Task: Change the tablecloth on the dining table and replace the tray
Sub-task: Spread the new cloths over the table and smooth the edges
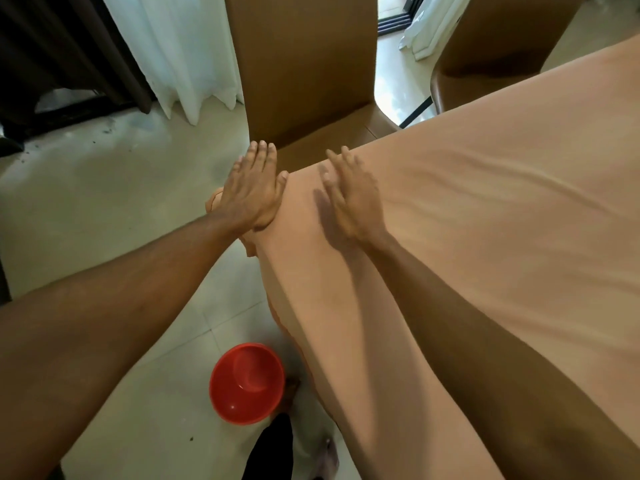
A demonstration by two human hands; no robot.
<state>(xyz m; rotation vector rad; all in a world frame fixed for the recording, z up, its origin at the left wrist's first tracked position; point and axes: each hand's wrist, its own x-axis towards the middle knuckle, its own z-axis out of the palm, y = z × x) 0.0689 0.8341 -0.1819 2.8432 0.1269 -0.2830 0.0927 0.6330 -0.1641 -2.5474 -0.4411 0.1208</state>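
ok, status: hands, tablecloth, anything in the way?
Left hand open, flat against the corner edge; right hand open, flat on top. Tablecloth spread, faint wrinkles. No tray in view; red bowl on floor, chair close behind corner.

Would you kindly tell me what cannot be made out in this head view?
Table itself: head view, hidden under the tablecloth.
Tray: none visible; the table's far end is cut off by the right edge.
Right hand: motion-blurred, so contact with the cloth is uncertain.
Left hand: palm faces away.
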